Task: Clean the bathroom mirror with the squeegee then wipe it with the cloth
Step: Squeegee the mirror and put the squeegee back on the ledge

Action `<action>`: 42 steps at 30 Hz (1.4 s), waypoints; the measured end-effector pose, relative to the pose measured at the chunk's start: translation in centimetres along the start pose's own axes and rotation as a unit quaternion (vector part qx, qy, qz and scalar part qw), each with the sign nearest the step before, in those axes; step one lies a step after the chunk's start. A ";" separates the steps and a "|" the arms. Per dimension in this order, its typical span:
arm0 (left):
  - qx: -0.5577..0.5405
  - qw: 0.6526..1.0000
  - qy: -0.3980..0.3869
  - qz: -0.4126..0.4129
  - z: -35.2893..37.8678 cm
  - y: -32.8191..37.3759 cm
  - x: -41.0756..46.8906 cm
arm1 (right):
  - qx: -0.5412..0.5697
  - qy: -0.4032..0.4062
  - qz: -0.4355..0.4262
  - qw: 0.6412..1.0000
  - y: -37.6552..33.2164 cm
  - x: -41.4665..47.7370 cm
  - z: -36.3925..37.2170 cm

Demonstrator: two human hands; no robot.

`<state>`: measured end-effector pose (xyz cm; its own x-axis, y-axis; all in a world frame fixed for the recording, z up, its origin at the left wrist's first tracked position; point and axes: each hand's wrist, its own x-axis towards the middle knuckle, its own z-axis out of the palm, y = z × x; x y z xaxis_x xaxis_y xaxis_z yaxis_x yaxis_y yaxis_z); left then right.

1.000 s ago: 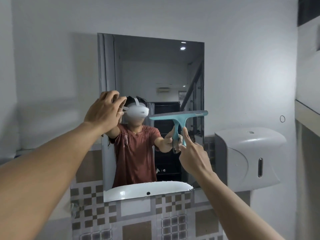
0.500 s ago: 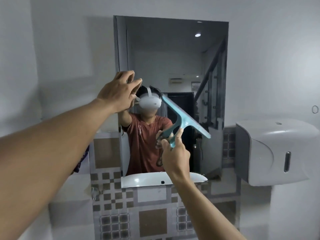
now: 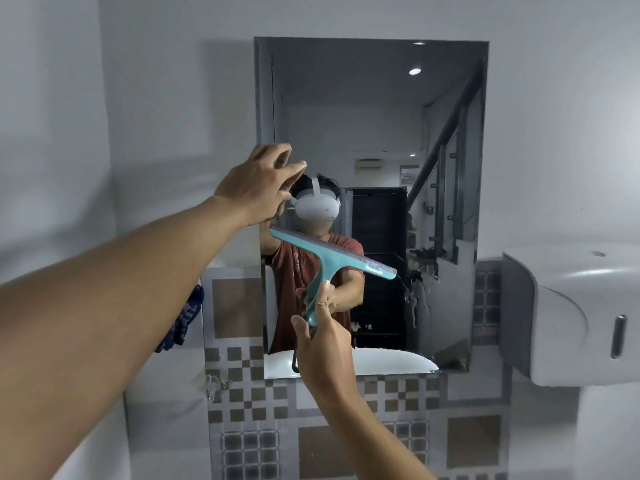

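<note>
The right hand is gripping the teal squeegee by its handle, fingers clamped around the lower end. The blade is tilting, its left end higher, its right end dropping toward the lower right, and it is crossing the middle of the bathroom mirror; whether the rubber edge is actually pressing on the glass cannot be told. The left hand is reaching up at the mirror's left edge, fingers loosely spread and holding nothing. A blue cloth is hanging on the left, half hidden behind the left forearm. On the right wall a white paper dispenser is sitting just beside the mirror. Below the glass, checkered tiles are running across the wall.
</note>
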<state>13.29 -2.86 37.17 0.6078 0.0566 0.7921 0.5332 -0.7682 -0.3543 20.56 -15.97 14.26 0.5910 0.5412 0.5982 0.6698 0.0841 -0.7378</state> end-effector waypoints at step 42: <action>-0.033 0.998 -0.015 -0.050 4.2 6.8 -6.7 | -0.564 -0.006 -0.137 0.814 7.8 2.2 -21.3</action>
<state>15.27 -5.75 27.35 0.5719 0.1539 0.8058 0.5531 -0.7977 -0.2402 36.68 -31.96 16.51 0.3501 0.6406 0.6834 0.7670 -0.6149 0.1834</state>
